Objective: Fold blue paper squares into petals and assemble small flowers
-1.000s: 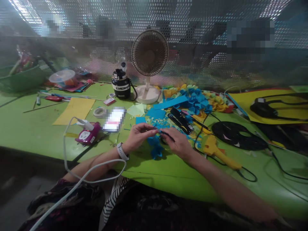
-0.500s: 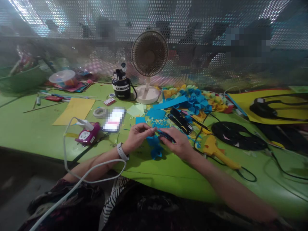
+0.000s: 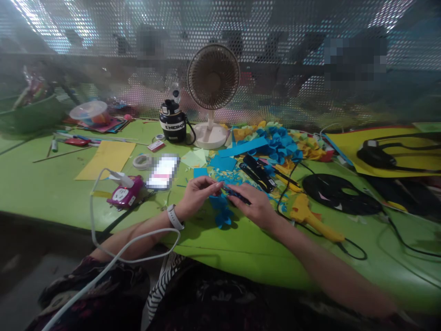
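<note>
A slim dark tool [image 3: 241, 197] slants near curled, bright blue paper pieces [image 3: 223, 218] lying bunched together.

Your right hand [image 3: 255, 203] covers much of the dark tool [image 3: 244, 197] it holds, so you cannot make out its kind. The small piece [image 3: 223, 185] in your left hand [image 3: 198, 195] is too tiny to identify. Your phone [image 3: 163, 172] has its screen blurred out. The left edge cuts off the green basket [image 3: 34, 116], the right edge the yellow sheet [image 3: 344, 143]. Shapes behind the perforated panel [image 3: 275, 99] are too dim to name.
</note>
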A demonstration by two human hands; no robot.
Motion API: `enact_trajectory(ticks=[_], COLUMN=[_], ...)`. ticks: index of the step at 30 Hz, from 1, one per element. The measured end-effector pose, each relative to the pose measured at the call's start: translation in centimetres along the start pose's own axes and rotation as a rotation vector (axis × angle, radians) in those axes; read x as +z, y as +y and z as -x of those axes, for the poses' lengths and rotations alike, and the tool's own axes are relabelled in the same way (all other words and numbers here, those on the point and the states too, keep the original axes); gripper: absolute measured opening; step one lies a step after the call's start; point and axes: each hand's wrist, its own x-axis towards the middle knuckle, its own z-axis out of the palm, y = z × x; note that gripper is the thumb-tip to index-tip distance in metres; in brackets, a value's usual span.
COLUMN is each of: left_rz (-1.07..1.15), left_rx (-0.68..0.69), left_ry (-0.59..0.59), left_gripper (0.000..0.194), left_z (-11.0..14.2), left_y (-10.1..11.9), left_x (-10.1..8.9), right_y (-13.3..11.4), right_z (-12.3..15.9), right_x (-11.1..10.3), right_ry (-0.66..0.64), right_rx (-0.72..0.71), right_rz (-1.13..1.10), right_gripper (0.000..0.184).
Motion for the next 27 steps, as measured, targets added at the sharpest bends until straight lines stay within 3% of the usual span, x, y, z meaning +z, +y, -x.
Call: enact_trajectory(ticks=[15,27], left_rz=[0.008,-0.036], left_rx=[-0.021,-0.012], left_ry=[-0.033,-0.032], left_gripper=[0.036,0.034], left_z=[0.04,0.03], left_y=[-0.31,-0.14], left_x=[-0.16,-0.14], right_y=[-0.01,0.15], right_z=[-0.2,0.08], right_x=[-0.14,0.14], right_ry=[-0.041,-0.072], right_rx=[0.066,-0.01], right_rz=[-0.02,-0.005], right_gripper=[0.037,0.031])
